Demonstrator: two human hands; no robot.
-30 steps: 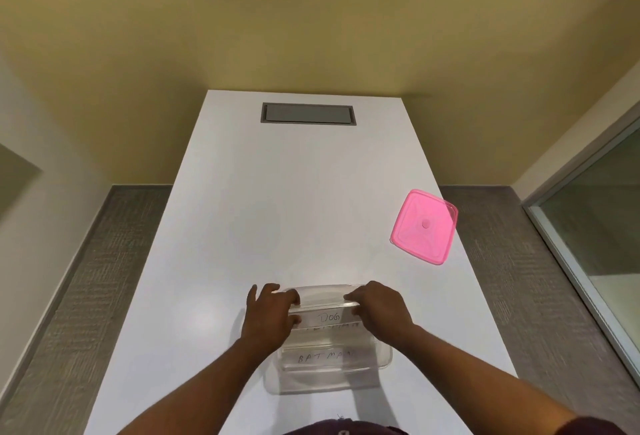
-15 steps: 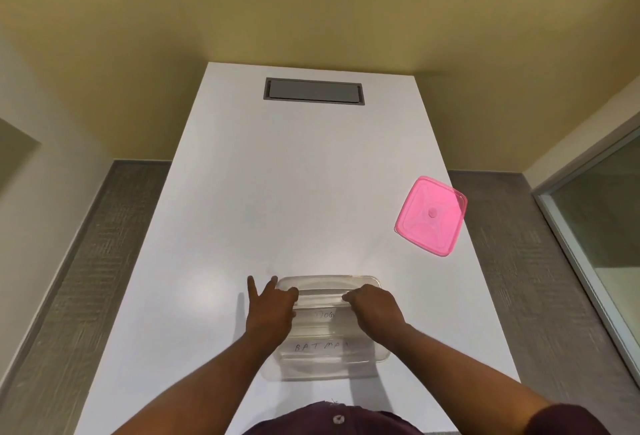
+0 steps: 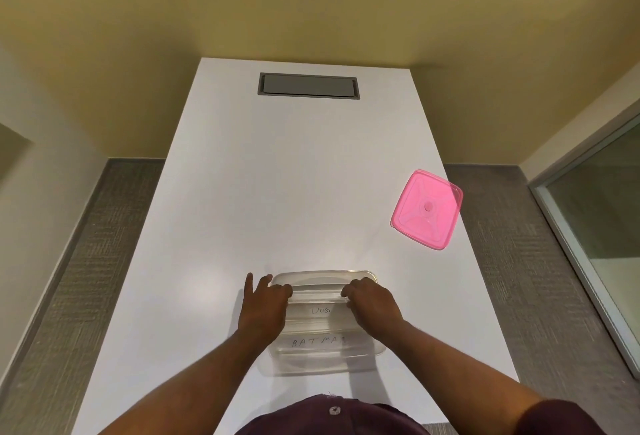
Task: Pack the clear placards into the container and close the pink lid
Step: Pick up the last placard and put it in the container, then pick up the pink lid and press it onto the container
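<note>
A clear plastic container (image 3: 322, 362) sits on the white table near its front edge, lid off. Clear placards lie inside it: one marked "DOG" (image 3: 320, 311) and, nearer me, one marked "BATMAN" (image 3: 318, 342). My left hand (image 3: 265, 306) pinches the left end of the "DOG" placard, with two fingers spread over the table. My right hand (image 3: 372, 306) pinches its right end. Both hands hold it over the container's far half. The pink lid (image 3: 427, 210) lies flat at the table's right edge, apart from the container.
The white table (image 3: 294, 192) runs away from me to a yellow wall. A grey cable hatch (image 3: 308, 85) is set into its far end. Grey carpet lies on both sides, and a glass partition (image 3: 595, 226) stands at the right.
The view has tilted and shifted, so the table and lid sit differently in frame. My hands stay on the ends of the "DOG" placard, pressed slightly lower into the container.
</note>
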